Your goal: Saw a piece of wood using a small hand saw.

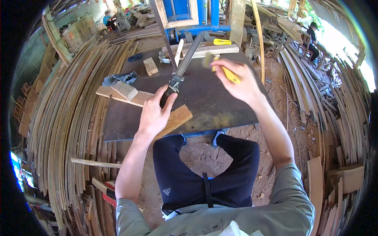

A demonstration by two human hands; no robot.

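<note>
My left hand [156,112] is closed round the black handle of a long tool [189,55] with a straight grey metal bar. The bar slants away over the dark table [220,94], and its exact kind is not clear. My right hand [236,80] grips a small yellow-handled tool [230,74] beside the bar, apart from it. Motion smears that tool's head, so I cannot make out its kind. Under my left wrist lies a wooden board [177,120], and fine sawdust [220,118] is scattered near the table's front edge.
Wood offcuts [150,66] and a dark cloth [120,77] lie on the table's left side. Farther back are a yellow-handled item [222,41] and a plank [220,50]. A blue machine [210,17] stands behind. Stacked timber [75,118] flanks me; a person [313,41] sits far right.
</note>
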